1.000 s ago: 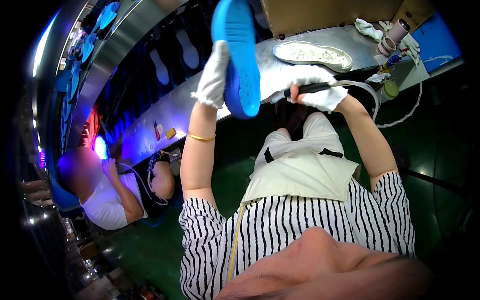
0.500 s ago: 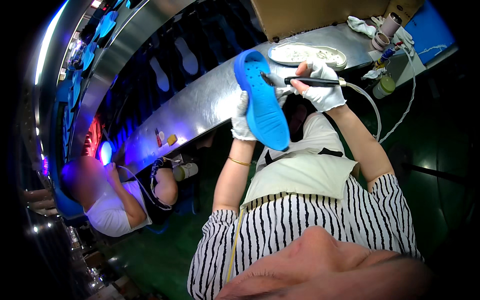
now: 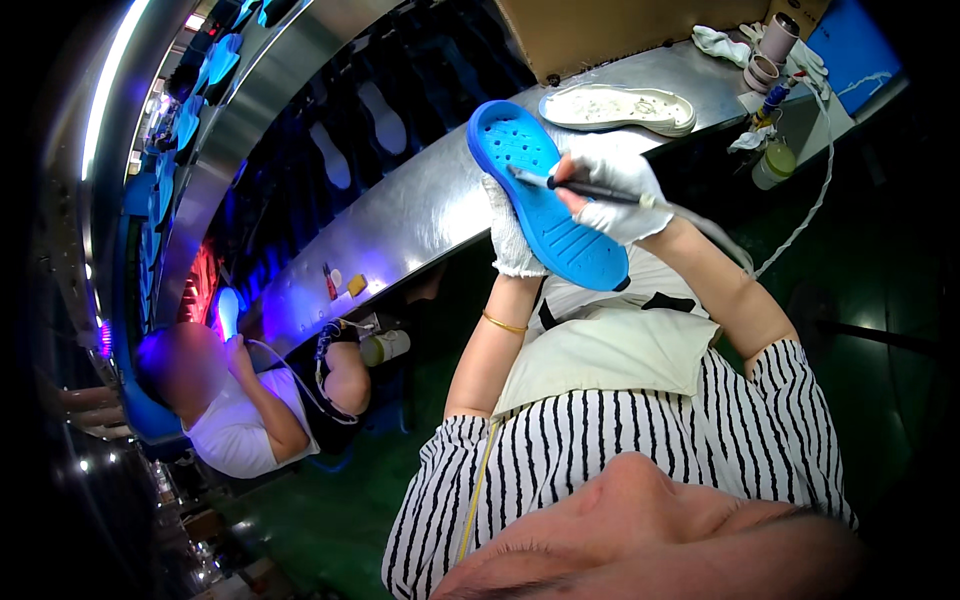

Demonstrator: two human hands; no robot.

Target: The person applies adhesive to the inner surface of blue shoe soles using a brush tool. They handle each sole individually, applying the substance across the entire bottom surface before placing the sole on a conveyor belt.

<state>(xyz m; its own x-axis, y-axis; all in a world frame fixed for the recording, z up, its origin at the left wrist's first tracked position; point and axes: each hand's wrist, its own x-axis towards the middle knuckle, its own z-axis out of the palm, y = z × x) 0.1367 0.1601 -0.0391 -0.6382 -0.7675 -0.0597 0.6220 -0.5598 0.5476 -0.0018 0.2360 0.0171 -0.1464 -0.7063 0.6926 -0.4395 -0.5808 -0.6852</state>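
Observation:
A blue shoe sole (image 3: 545, 190) with small holes and ridges is tilted in front of me, its inner face showing. My left hand (image 3: 513, 228), in a white glove, grips it from beneath along its left edge; some fingers are hidden behind it. My right hand (image 3: 617, 188), in a white glove with bare fingertips, is closed round a black-handled brush (image 3: 590, 187) with a hose at its back end. The brush tip lies over the middle of the sole's inner face. Just behind, a white sole (image 3: 618, 108) lies on the metal bench (image 3: 440, 200).
A cardboard box (image 3: 620, 35) stands at the back. Tape rolls (image 3: 778, 40), white gloves (image 3: 720, 44) and a hanging jar (image 3: 773, 165) are at the right. Soles lie on the dark conveyor (image 3: 382, 118) beyond the bench. A co-worker (image 3: 250, 425) sits at the left, holding a lit sole.
The brush has moved from the sole's right edge down and left onto its middle. The sole's lower end has swung right and its inner face is turned more toward me.

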